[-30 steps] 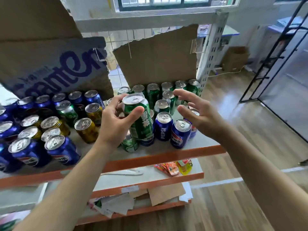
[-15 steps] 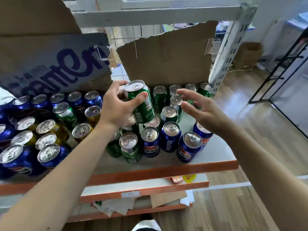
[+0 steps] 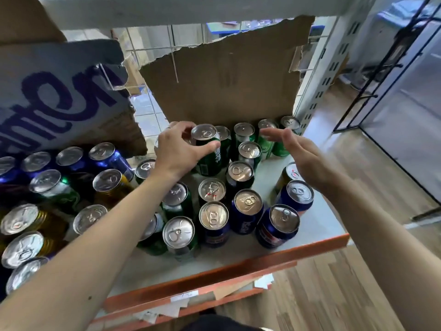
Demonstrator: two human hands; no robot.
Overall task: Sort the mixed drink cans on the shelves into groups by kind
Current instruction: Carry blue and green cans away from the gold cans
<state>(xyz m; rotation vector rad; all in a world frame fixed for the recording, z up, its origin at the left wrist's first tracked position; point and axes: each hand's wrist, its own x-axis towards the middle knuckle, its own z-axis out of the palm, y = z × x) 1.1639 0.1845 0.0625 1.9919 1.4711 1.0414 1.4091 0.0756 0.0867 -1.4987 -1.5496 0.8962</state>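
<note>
One shelf (image 3: 319, 223) carries everything; torn cardboard (image 3: 226, 80) stands just behind the left grip (image 3: 176, 151); green cans (image 3: 243, 132) cluster beside it to the right, blue cans (image 3: 245, 211) nearer the person; the left grip curls round a tilted green can (image 3: 210, 161), low among its kind; the right grip (image 3: 303, 156) hovers straight-fingered, empty. Placing step, I judge; next: stand it upright by the green cans, then release.
</note>
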